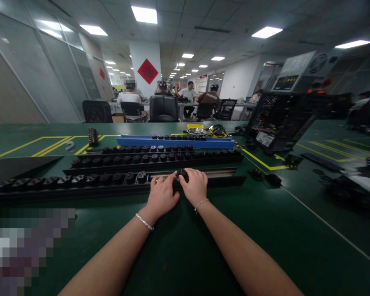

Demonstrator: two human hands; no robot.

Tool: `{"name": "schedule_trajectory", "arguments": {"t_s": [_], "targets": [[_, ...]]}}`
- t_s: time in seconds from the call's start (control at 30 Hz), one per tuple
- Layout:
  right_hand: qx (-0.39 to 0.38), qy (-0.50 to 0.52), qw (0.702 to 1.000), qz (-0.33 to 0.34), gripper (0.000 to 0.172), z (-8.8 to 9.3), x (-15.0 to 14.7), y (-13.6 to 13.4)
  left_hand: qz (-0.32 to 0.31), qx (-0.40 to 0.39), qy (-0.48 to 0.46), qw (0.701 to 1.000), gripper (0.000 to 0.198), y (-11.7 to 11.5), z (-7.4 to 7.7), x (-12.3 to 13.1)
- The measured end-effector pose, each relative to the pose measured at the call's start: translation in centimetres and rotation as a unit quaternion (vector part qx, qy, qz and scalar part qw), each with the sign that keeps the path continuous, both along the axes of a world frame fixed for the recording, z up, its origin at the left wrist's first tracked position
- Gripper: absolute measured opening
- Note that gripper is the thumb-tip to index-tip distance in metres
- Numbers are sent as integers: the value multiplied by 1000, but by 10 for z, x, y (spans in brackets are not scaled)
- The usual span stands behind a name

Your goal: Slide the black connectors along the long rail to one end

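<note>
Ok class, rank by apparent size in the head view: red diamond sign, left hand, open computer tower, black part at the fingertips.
1. Open computer tower
2. Left hand
3. Red diamond sign
4. Black part, partly covered

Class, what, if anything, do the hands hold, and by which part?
The right hand holds a small black part, apparently by its sides; it is partly hidden. Whether the left hand grips is unclear.

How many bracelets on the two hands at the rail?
2: a silvery bracelet at the left hand's wrist, a thinner bracelet at the right hand's. No others show on the bare forearms.
</note>
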State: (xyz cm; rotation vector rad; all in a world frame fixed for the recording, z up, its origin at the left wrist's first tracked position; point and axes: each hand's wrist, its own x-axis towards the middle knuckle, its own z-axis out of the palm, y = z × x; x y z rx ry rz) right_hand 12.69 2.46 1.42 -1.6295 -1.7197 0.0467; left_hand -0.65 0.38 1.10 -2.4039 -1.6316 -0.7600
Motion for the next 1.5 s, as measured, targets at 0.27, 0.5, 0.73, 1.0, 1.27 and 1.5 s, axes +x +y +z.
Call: {"name": "schedule_trajectory", "arguments": {"t_s": [0.27,0.5,0.73,1.0,1.27,1.5], "targets": [[14,-17,1000,-15,28,0,4,1,-17,3,20,1000,64,0,-5,-1],[34,-31,998,-34,27,-3,9,3,-3,16,67,998,58,0,-6,-1],[50,-46,997,-39,28,-7,14,6,2,18,68,998,58,0,-7,-1],[51,-50,996,-43,26,-7,19,7,3,18,63,998,57,1,-9,-1],[55,-59,995,-55,24,-8,19,7,6,12,62,998,56,0,-6,0],[57,-40,995,-66,27,-8,19,9,6,15,61,998,56,0,-7,0]]}}
